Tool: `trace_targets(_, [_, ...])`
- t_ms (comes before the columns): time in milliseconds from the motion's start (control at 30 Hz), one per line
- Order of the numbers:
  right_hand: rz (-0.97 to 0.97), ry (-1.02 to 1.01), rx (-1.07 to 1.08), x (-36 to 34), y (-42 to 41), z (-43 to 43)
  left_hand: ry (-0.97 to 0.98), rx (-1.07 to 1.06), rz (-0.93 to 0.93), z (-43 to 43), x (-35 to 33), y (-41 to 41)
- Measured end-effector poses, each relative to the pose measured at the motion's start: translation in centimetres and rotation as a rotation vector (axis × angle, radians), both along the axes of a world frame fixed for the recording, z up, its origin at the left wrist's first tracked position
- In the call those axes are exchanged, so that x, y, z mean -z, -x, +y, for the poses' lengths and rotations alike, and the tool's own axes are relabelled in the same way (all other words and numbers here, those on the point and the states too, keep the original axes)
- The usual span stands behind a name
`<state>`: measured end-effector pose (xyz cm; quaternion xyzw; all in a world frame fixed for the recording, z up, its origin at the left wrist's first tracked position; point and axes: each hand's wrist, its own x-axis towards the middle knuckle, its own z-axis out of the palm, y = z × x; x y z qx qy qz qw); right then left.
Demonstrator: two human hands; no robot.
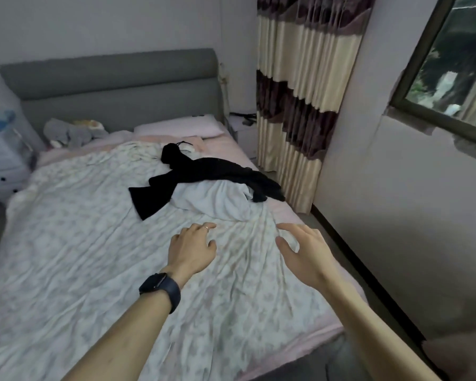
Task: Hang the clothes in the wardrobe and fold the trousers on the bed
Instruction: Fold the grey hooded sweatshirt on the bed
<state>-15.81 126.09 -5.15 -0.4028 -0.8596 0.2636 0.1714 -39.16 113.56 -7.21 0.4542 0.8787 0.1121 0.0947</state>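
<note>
Black trousers [204, 171] lie crumpled across the middle of the bed [80, 243], draped partly over a white garment [217, 200]. Both my arms stretch out over the floral sheet, short of the clothes. My left hand [194, 243], with a ring and a dark watch on the wrist, hovers with relaxed fingers and holds nothing. My right hand [304, 250] is spread open beside it, also empty. No wardrobe is in view.
A grey headboard [116, 86] and pink pillow [179, 126] are at the far end, with a soft toy [69, 132] on the left. A white drawer unit [0, 163] stands left. Striped curtain [305, 105], wall and window [456, 64] close off the right.
</note>
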Motion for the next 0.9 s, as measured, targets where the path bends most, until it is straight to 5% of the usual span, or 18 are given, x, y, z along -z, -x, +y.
trace_targets(533, [-0.288, 0.166, -0.081, 14.9, 10.6, 24.5, 0.296, -0.009, -0.122, 22.7, 13.8, 8.0])
trace_targets(900, [-0.573, 0.325, -0.307, 37.0, 18.5, 34.7, 0.465, -0.129, -0.136, 32.6, 31.1, 12.3])
